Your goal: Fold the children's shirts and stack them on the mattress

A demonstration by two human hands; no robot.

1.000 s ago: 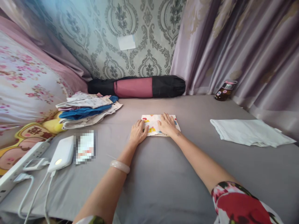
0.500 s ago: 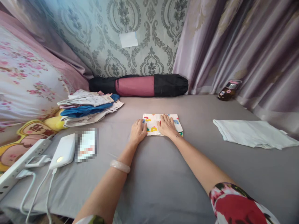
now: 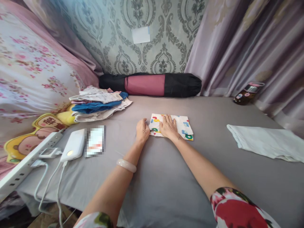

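A folded white cloth [image 3: 183,122] with a colourful print lies flat on the grey sheet in front of me. Its layers are slightly offset, with a green and yellow patch peeking out at the near right corner. My left hand [image 3: 143,130] is closed on the cloth's left edge, fingers curled and a bracelet on the wrist. Fingers stretched out, my right hand [image 3: 169,127] presses flat on the middle of the cloth.
A pile of folded clothes [image 3: 97,107] sits back left. Nearer are a white power bank [image 3: 74,144], a blurred-out card [image 3: 95,141] and a power strip [image 3: 28,158] with cables. A rolled mat [image 3: 144,85] lies along the wall. At right are a bottle [image 3: 247,94] and a pale folded garment [image 3: 266,142].
My left hand has curled its fingers at the cloth's left edge, which now looks rumpled there. My right hand stays flat on the cloth. The view has shifted a little left.
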